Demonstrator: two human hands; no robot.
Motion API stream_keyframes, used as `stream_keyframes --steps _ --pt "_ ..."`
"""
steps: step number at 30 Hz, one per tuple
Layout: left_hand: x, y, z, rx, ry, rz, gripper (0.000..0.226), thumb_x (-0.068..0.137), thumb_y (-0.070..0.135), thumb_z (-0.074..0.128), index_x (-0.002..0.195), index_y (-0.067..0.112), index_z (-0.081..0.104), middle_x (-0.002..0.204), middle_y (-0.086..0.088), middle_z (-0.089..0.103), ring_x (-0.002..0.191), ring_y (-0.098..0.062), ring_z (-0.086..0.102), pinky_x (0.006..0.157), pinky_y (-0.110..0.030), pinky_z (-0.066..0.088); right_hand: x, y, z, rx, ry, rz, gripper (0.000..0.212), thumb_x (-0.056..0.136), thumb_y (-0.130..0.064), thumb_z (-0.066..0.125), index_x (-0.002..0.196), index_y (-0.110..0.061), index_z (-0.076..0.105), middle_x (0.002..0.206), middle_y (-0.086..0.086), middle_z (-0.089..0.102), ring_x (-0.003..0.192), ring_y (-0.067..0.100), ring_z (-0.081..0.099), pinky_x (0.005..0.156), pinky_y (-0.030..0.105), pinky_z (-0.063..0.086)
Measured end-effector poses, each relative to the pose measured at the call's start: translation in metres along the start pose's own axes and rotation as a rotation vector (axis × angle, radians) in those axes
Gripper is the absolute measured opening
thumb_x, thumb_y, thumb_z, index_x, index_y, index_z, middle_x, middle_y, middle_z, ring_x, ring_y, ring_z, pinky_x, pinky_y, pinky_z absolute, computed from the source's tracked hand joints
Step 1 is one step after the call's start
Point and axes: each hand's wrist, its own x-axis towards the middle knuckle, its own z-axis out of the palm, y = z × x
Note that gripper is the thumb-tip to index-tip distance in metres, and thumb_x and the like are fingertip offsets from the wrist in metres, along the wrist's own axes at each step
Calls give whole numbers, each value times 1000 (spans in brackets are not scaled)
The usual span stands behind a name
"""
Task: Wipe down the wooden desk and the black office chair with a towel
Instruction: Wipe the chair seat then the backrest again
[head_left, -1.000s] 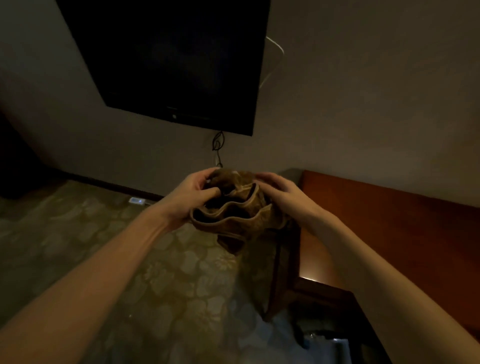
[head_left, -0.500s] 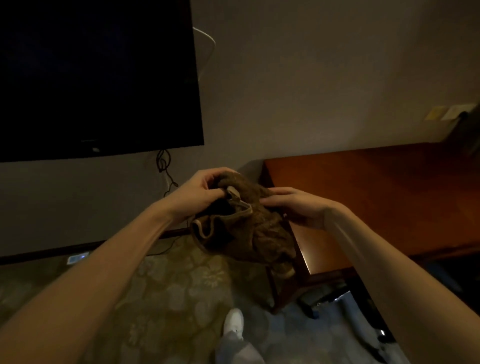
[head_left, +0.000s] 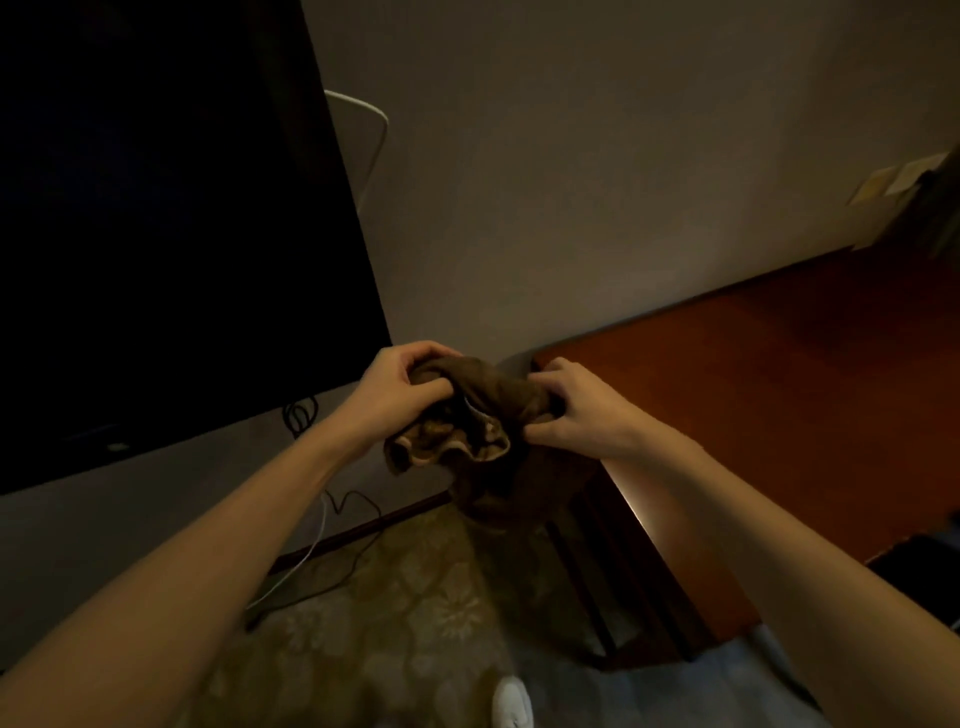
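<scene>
The person holds a brown towel (head_left: 485, 410) bunched in the air between both hands. The left hand (head_left: 400, 387) grips its left end, fingers curled over the top and thumb beneath. The right hand (head_left: 576, 410) pinches the right end, fingers curled round the cloth. A loose tail of towel hangs below the fingers. The wooden desk (head_left: 779, 415) lies just beyond and to the right of the right hand's fingers, its near corner close behind them, and the towel is not yet touching it. A dark wall-mounted screen (head_left: 156, 234) fills the space left of the left hand, with cables (head_left: 322, 525) trailing below. The black chair cannot be made out for certain.

The step in hand looks like folding the towel into a pad. To do it well, the 2 hands should gather in the hanging tail and fold the cloth flat so a broad clean face points down. Then 1 hand can press it on the desk corner nearest the fingers and wipe in overlapping strokes away from there
</scene>
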Motion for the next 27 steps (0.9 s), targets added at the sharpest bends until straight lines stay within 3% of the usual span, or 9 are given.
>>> stream_keyframes --steps 3,5,9,11,13,16,19,23,27 --pt "35 -7 -9 -22 -134 -41 20 96 10 65 112 20 71 100 1 74 88 -3 72 70 -15 55 5 -3 -9 310 105 147 16 89 -8 71 102 -16 64 97 11 67 85 23 69 75 41 58" --pt "56 -8 -11 -63 -324 -104 20 98 10 62 115 17 70 103 -6 74 86 -6 73 70 -19 58 8 -3 -12 295 188 228 16 91 -8 69 99 -19 60 93 8 66 81 22 68 69 40 58" --pt "96 -4 -12 59 -720 -32 32 96 5 60 123 21 64 111 -11 72 94 -22 75 77 -33 62 5 -2 -21 -46 284 335 20 97 -20 67 110 -29 55 105 -5 62 91 10 63 70 25 51" --pt "114 1 -8 289 -876 78 38 94 4 60 127 23 58 112 -6 68 90 -15 73 71 -29 60 -1 -3 -29 -349 302 399 15 97 -28 67 110 -28 59 102 -4 65 90 16 64 70 29 50" --pt "127 5 2 421 -970 155 47 90 8 66 132 25 53 120 -1 63 104 -14 69 82 -35 61 -6 -6 -38 -528 315 445 16 97 -37 67 106 -25 63 97 -4 65 85 18 64 69 33 51" --pt "139 20 27 292 -1113 78 64 88 24 75 144 28 44 132 0 59 117 -18 65 100 -41 56 -11 -9 -54 -473 372 512 11 96 -31 67 100 -24 61 94 -3 65 84 18 63 75 40 57" --pt "143 31 65 264 -1074 166 61 90 44 74 142 30 45 127 9 58 114 -13 62 102 -36 53 -15 -4 -68 -403 432 542 28 93 -22 67 120 -16 64 114 2 67 103 23 63 88 41 54" --pt "156 22 125 449 -802 415 72 70 77 66 127 35 54 119 7 56 112 -15 53 98 -45 51 -31 17 -96 -234 541 571 28 95 -24 66 122 -13 65 116 0 67 103 19 63 79 29 49" --pt "168 33 168 150 -949 414 29 91 50 72 114 39 59 110 9 67 100 -7 67 88 -32 58 -51 55 -129 -145 632 586 7 97 -26 65 98 -19 67 93 -4 66 84 10 64 65 25 49"
